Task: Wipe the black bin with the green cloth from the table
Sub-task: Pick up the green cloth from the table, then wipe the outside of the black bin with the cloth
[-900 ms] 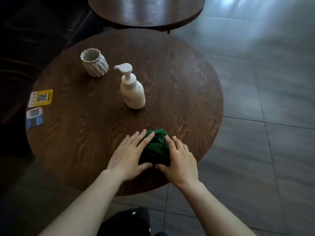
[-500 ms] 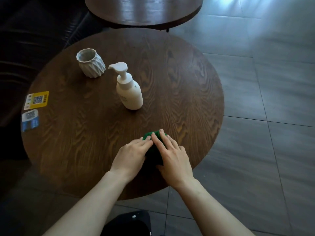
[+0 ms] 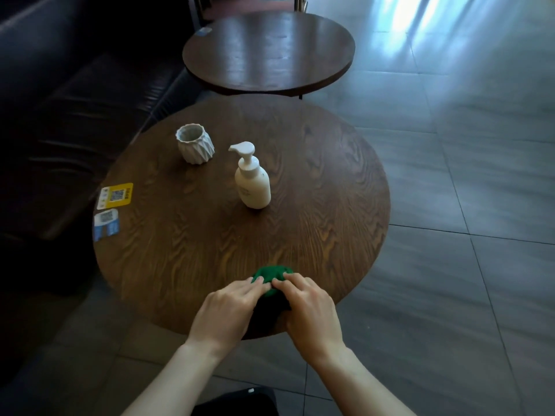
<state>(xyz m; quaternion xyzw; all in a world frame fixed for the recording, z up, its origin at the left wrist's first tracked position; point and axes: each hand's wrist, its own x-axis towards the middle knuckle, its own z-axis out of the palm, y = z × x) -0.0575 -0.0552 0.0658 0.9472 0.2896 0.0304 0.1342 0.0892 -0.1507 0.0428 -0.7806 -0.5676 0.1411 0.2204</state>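
A bunched green cloth (image 3: 271, 274) lies on the round wooden table (image 3: 210, 250) near its front edge. My left hand (image 3: 225, 313) presses on the cloth's left side and my right hand (image 3: 309, 307) on its right side, with the fingertips of both meeting on top. Most of the cloth is hidden under my hands. A black object (image 3: 237, 403) shows at the bottom edge below my arms; I cannot tell whether it is the bin.
A white pump bottle (image 3: 252, 181) stands mid-table, with a white faceted cup (image 3: 195, 144) behind it to the left. Two QR code stickers (image 3: 114, 195) sit at the table's left edge. A second round table (image 3: 267, 52) stands beyond. A dark sofa (image 3: 60, 115) fills the left side.
My hands have closed in over the cloth, bunching it smaller. The camera has tilted up, so the far table shows more.
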